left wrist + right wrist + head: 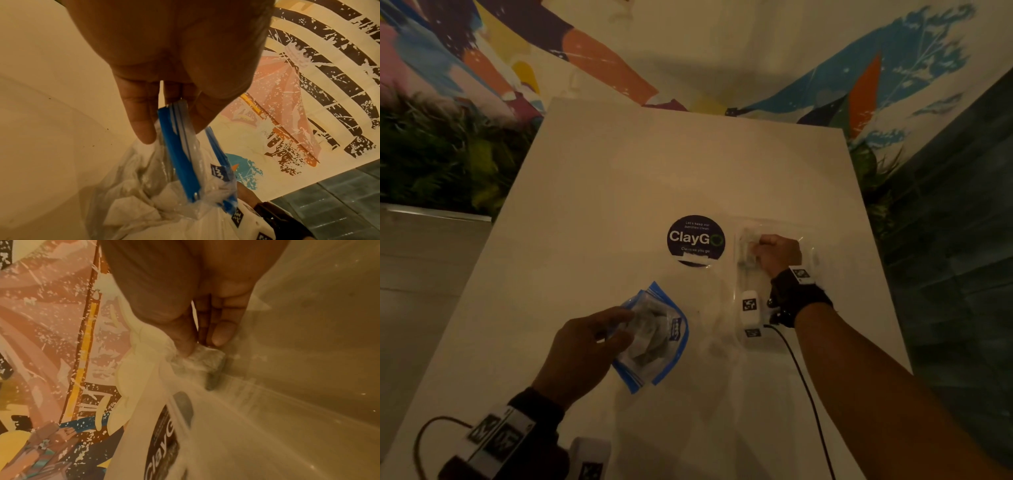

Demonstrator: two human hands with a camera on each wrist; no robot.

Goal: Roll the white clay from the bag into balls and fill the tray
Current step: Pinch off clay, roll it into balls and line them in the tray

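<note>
A clear zip bag (657, 339) with blue edges lies on the white table (619, 178), front centre. My left hand (619, 329) pinches the bag's blue zip top (180, 155) between thumb and fingers. Crumpled white clay (133, 211) shows through the plastic. To the right lies a clear plastic tray (743, 274). My right hand (763, 245) is curled over its far end. In the right wrist view the thumb and fingers (224, 331) pinch a small white lump of clay (207, 360) down in the tray (287, 386). The rest of the tray's inside is hard to make out.
A round dark ClayGo sticker (695, 240) is stuck to the table just left of the tray. A black cable (804, 383) runs from my right wrist toward the front edge. Green plants (441, 161) and a painted wall surround the table.
</note>
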